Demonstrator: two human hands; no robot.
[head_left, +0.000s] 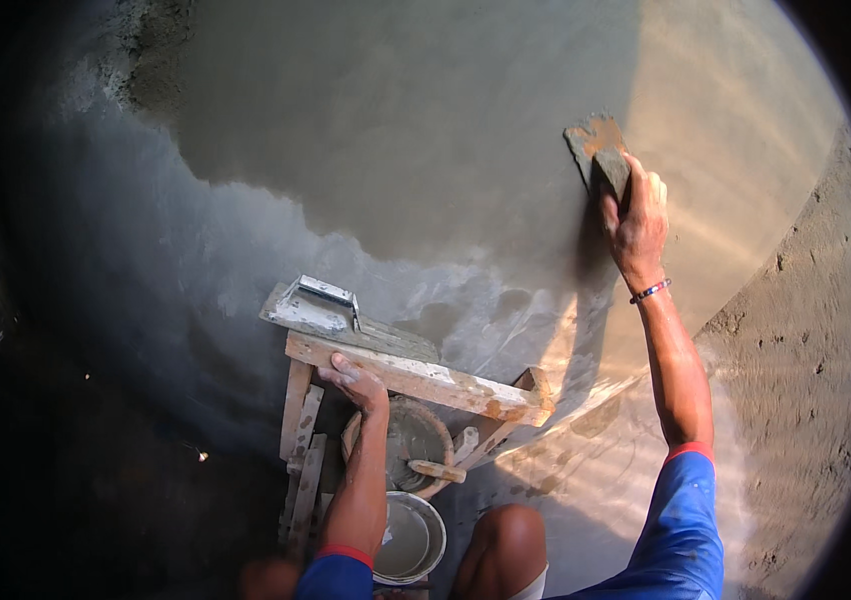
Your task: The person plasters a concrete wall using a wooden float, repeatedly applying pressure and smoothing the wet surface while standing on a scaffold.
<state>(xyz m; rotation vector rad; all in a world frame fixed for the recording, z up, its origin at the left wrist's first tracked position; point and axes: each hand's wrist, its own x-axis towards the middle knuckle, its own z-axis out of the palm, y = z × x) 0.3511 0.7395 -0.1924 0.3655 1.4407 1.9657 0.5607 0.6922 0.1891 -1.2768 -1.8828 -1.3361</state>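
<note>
My right hand [638,222] is closed round the handle of a mortar-smeared plastering float [586,148], its blade at the grey plastered wall [426,120]. Lower down, my left hand [354,380] grips the near edge of a wooden stand [416,378], its fingers partly hidden. On the stand's top plank, close to the wall, lies a flat steel trowel [331,308] with a metal handle bracket facing up. The plaster is darker and smooth in the upper area, with a ragged lower border above a paler, patchy band.
Beneath the stand sits a round tub [431,425] with a wooden-handled tool [437,470] across its rim. A white bucket [438,548] of greyish liquid stands nearer me, beside my knee [508,550]. A rougher plastered surface [816,330] adjoins at right; the left side is dark.
</note>
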